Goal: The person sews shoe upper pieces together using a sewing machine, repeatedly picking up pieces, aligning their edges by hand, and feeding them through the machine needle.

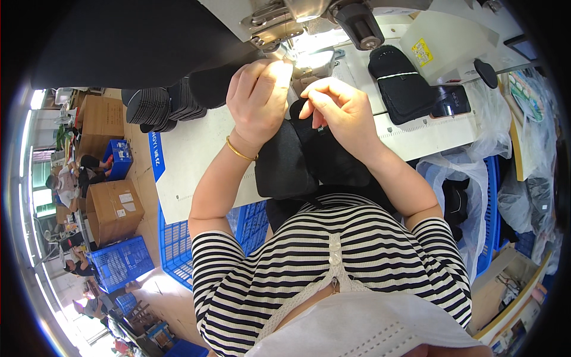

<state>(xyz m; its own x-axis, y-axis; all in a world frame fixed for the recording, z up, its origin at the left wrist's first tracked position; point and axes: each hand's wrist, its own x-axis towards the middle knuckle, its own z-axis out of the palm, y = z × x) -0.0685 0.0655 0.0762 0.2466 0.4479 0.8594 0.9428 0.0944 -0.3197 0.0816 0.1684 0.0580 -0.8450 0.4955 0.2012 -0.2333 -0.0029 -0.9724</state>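
Note:
My left hand [259, 101], with a gold bangle at the wrist, is closed close to the needle area of a sewing machine [276, 27]. Its fingertips are bent in, and what they hold, if anything, is hidden. To its right my right hand [342, 116] is curled, thumb and fingers drawn together above the black pieces; I cannot make out what is in the pinch. Below and between the hands a rounded black fabric piece [282, 163] hangs over the table's near edge toward my lap. A second black piece [339, 163] lies beside it, partly under my right hand.
Stacked black pieces [157, 107] stand at the left of the white worktable [190, 160]. On the right lie a banded black bundle [404, 89] and a phone [450, 101]. Blue crates [253, 226] sit below; a clear plastic bag [470, 172] holds black items. Cardboard boxes [113, 208] and people are further left.

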